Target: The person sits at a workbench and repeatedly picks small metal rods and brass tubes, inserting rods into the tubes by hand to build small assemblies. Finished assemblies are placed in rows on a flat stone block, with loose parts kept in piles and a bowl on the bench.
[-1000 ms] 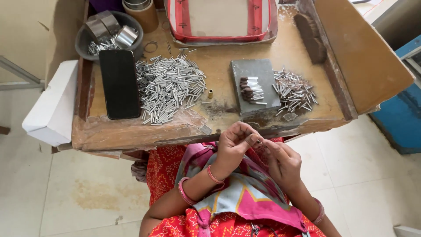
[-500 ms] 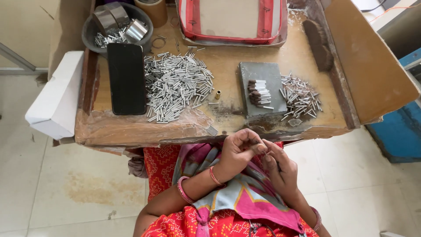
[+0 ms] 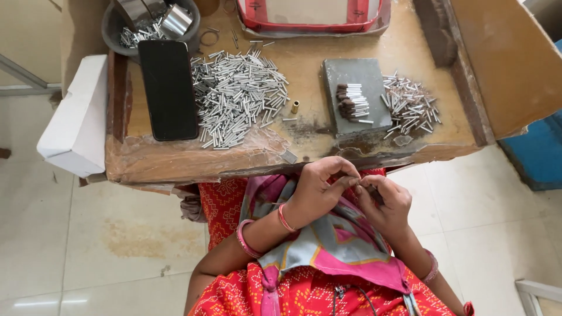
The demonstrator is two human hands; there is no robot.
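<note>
My left hand (image 3: 319,188) and my right hand (image 3: 383,202) meet fingertip to fingertip just below the front edge of the wooden worktable (image 3: 175,161), above my lap. Between the fingertips they pinch a small thin metal piece that is mostly hidden. On the table a large heap of short silver metal tubes (image 3: 237,96) lies left of centre. A grey block (image 3: 357,93) carries a neat row of dark-tipped tubes (image 3: 351,102). A smaller pile of silver tubes (image 3: 410,105) lies to its right.
A black phone (image 3: 168,88) lies at the table's left. A dark bowl (image 3: 146,26) with metal parts stands at the back left, a red-rimmed tray (image 3: 313,23) at the back. A small brass piece (image 3: 295,107) sits mid-table. A white box (image 3: 73,120) hangs off the left side.
The view has shifted slightly, so the table sits lower in the picture. My hands stay together at the table's front edge, fingers working the small piece.
</note>
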